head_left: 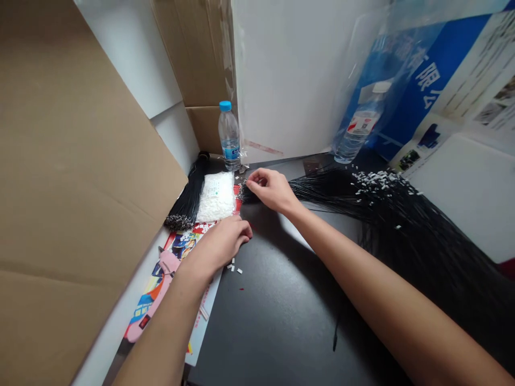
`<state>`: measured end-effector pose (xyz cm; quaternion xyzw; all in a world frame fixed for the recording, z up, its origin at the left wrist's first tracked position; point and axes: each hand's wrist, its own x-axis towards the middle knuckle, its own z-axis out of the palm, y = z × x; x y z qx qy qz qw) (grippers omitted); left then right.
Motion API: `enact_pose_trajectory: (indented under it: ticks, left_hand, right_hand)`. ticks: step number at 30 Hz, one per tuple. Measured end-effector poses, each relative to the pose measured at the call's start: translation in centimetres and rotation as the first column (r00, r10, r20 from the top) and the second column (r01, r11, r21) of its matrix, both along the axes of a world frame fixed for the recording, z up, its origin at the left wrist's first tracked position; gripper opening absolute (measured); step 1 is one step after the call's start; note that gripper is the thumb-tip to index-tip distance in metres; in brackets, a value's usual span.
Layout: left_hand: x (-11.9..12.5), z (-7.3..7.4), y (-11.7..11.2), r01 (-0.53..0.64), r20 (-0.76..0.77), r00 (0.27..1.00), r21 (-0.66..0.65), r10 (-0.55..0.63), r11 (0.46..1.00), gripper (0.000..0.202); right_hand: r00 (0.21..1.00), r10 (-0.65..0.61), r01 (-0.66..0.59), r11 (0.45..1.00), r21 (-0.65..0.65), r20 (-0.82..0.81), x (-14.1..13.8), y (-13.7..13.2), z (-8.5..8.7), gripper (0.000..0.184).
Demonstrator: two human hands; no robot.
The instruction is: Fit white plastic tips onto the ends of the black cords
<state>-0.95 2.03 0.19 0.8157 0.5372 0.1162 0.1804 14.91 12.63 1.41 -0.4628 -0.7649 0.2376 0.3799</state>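
My right hand (273, 190) is over the metal-tipped end of a bundle of black wires (317, 187), its thumb and forefinger pinched together. Whatever sits between those fingertips is too small to make out. Nearer to me, my left hand (229, 241) hovers at the table's left side with its fingers curled in; what they hold, if anything, is hidden. A clear bag of small white pieces (217, 195) lies just beyond it. Loose white pieces (233, 266) are scattered on the table beside that hand.
A second wire bundle (187, 201) and a pink tool with a red switch (156, 297) lie at left. Bottles stand behind: one blue-capped (229, 136), one white-capped (360, 128). White pieces (378, 182) cover part of the long wires. A cardboard sheet (80, 161) blocks the left.
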Motion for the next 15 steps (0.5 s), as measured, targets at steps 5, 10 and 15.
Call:
enact_pose_trajectory:
  ticks: [5,10,15]
  left_hand:
    - [-0.3,-0.6,0.3,0.015,0.002,1.000,0.048,-0.015,0.999,0.017]
    - [-0.2,-0.3,-0.3,0.039,-0.014,0.999,0.089,-0.038,0.995,0.023]
    - [0.7,2.3,0.6,-0.073,0.303,0.952,0.119,0.034,0.990,0.018]
  right_hand:
    - [0.974,-0.079,0.087,0.996,0.029,-0.211,1.2,0.1,1.7,0.012]
    - [0.917,-0.067,0.192,0.938,0.288,-0.393,3.1,0.6,5.7,0.007]
    - [0.780,-0.002,0.360,0.819,0.446,-0.625,6.0,-0.9,15.0,0.009]
